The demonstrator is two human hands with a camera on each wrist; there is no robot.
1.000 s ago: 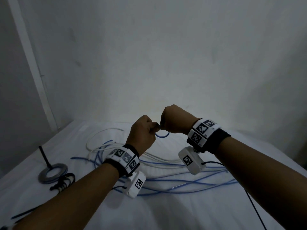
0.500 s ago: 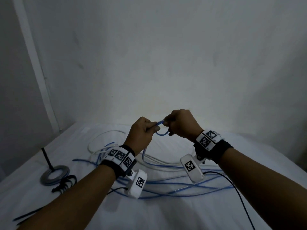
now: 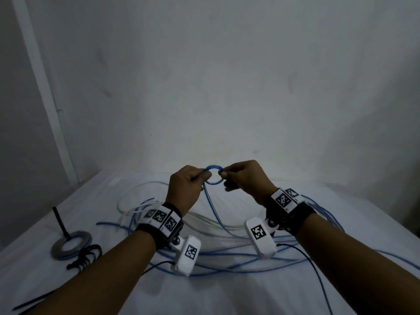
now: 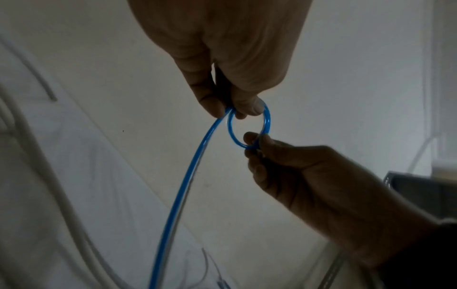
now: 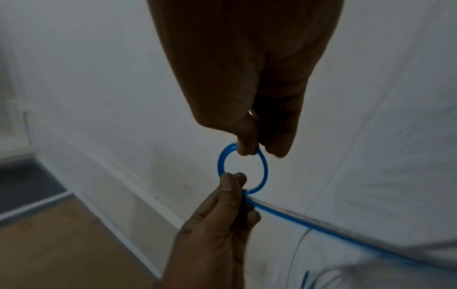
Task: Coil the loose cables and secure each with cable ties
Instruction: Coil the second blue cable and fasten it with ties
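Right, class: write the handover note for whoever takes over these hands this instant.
Left hand: pinches the blue cable where its small loop crosses.
Right hand: pinches the loop's far side.
The rest of the blue cable and the white cable lie loose on the sheet.
Black ties lie left, by a tied coil.
Done: first loop.
Left: coil both cables and tie each.

loose blue cable (image 3: 238,255) sprawls all over the bed (image 3: 227,296), so passing low there is blocked, but nearer than it the sheet's bare, with a coiled ring (image 3: 71,244) left of it.
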